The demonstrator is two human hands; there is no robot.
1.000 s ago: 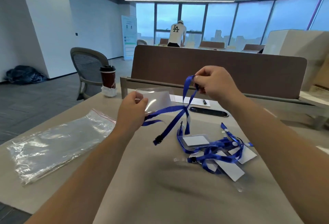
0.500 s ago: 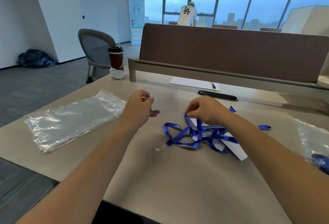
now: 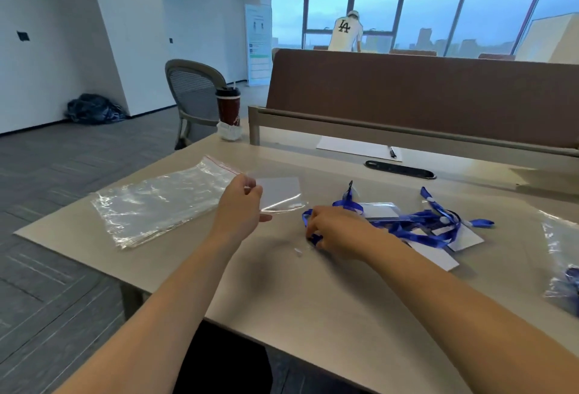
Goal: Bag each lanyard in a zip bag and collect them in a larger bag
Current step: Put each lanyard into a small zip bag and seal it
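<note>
Left hand point(image 3: 240, 205) pinches one small clear zip bag point(image 3: 280, 193) by its left edge, thumb and fingers closed on it, the bag lifted just off the table point(image 3: 313, 299). Right hand point(image 3: 332, 230) is down on the table with fingers curled round the blue strap of a lanyard point(image 3: 314, 238) at the near end of the pile of lanyards point(image 3: 426, 224); a grip, as far as I can tell. This lanyard is not in the bag yet.

Progress: early to middle, I judge. The larger bag point(image 3: 557, 246) at the right edge shows something blue inside (probably bagged lanyards, count unclear). Several straps and white cards lie loose and tangled in the pile. A stack of empty zip bags point(image 3: 156, 202) waits on the left, so plenty is left to do.
</note>
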